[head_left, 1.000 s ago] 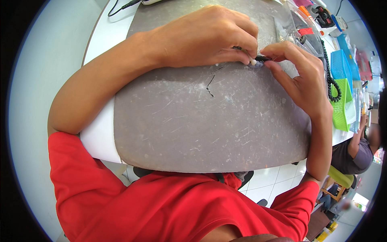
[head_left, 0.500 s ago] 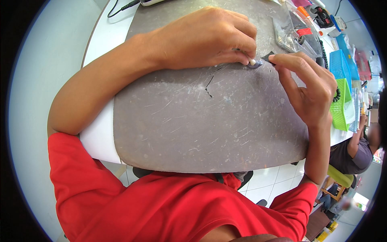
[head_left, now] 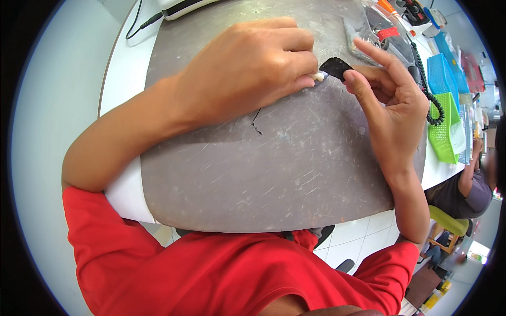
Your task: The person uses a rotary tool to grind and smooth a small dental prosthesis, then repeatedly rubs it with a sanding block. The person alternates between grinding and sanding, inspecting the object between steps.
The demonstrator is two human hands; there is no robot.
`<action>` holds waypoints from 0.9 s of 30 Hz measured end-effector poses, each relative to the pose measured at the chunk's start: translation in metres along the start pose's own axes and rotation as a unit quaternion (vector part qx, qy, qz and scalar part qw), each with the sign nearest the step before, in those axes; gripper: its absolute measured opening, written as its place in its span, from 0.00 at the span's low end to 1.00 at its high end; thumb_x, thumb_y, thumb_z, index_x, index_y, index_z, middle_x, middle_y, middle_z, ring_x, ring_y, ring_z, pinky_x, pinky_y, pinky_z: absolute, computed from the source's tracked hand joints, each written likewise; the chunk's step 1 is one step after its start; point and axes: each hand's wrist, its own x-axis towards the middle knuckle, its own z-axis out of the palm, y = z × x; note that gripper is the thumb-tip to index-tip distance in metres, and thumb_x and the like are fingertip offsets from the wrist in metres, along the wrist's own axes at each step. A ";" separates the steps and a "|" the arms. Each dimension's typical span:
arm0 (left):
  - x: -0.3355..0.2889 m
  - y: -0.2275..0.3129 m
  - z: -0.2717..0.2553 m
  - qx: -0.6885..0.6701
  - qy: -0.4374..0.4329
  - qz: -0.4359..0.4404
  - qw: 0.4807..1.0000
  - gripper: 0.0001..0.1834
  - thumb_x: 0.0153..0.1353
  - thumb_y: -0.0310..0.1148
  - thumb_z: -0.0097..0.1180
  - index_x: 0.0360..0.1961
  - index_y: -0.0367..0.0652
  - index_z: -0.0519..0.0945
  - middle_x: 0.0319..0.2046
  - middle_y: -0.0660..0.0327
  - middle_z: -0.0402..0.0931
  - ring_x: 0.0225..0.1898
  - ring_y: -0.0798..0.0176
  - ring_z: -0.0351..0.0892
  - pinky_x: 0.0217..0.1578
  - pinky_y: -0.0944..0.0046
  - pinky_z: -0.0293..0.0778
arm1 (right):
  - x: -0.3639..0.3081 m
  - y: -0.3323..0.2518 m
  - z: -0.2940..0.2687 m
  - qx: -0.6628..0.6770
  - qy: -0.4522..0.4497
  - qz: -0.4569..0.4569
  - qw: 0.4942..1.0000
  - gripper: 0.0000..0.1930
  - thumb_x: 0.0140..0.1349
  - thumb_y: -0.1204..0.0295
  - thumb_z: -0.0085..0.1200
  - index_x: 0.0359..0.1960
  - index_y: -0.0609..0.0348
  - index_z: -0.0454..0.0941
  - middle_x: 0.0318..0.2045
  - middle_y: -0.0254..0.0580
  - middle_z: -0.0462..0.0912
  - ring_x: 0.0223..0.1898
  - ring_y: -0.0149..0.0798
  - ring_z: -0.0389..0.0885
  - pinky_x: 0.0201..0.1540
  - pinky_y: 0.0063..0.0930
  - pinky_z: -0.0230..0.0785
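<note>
My left hand [head_left: 253, 71] is closed, its thumb and fingertips around a small cream-white piece [head_left: 318, 77] whose tip sticks out. What kind of thing it is, I cannot make out; something bluish shows beside the tip. My right hand [head_left: 392, 102] pinches a thin black flat piece [head_left: 336, 68] with rounded corners between thumb and bent fingers, its index finger raised. The black piece is held just above the white tip, close to my left fingertips; whether the two touch, I cannot tell. Both hands are over a scratched grey-brown mat [head_left: 263, 179].
A clear plastic box [head_left: 382, 39] with small parts stands beyond my right hand. Blue [head_left: 441, 76] and green baskets [head_left: 441, 129] and a black coiled cord [head_left: 435, 108] lie to the right. A white device [head_left: 184, 7] with a cable sits at the far left. Another person [head_left: 464, 189] sits at right.
The black piece has turned so that its broad face shows. My right index finger has lifted off it. In the picture, my left hand has come nearer and leftward.
</note>
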 end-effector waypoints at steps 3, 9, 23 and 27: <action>0.001 0.001 0.001 0.007 -0.004 -0.001 1.000 0.09 0.54 0.31 0.73 0.34 0.41 0.86 0.33 0.61 0.80 0.37 0.58 0.81 0.38 0.60 0.78 | 0.001 0.010 0.002 0.035 0.027 0.003 0.999 0.08 0.64 0.79 0.67 0.44 0.64 0.88 0.33 0.37 0.91 0.35 0.25 0.89 0.43 0.21 0.81; 0.000 0.002 0.001 0.016 -0.013 -0.001 1.000 0.09 0.54 0.30 0.73 0.33 0.41 0.85 0.33 0.61 0.79 0.37 0.58 0.81 0.38 0.60 0.78 | 0.003 0.009 0.003 0.024 0.012 0.021 0.999 0.05 0.64 0.76 0.67 0.35 0.65 0.84 0.32 0.38 0.90 0.36 0.28 0.90 0.42 0.22 0.82; 0.001 0.001 0.002 0.004 0.001 -0.007 1.000 0.10 0.53 0.30 0.74 0.33 0.41 0.84 0.34 0.62 0.80 0.35 0.58 0.81 0.36 0.59 0.78 | 0.010 0.019 0.012 -0.005 0.004 -0.096 0.995 0.05 0.58 0.80 0.65 0.30 0.65 0.80 0.33 0.42 0.90 0.34 0.34 0.91 0.41 0.26 0.82; 0.000 0.000 0.001 0.003 -0.002 -0.006 1.000 0.10 0.53 0.30 0.74 0.33 0.41 0.84 0.34 0.61 0.80 0.35 0.57 0.81 0.36 0.59 0.78 | 0.009 0.019 0.014 -0.012 0.002 -0.110 0.994 0.04 0.58 0.80 0.65 0.30 0.66 0.80 0.33 0.43 0.89 0.33 0.34 0.91 0.41 0.26 0.82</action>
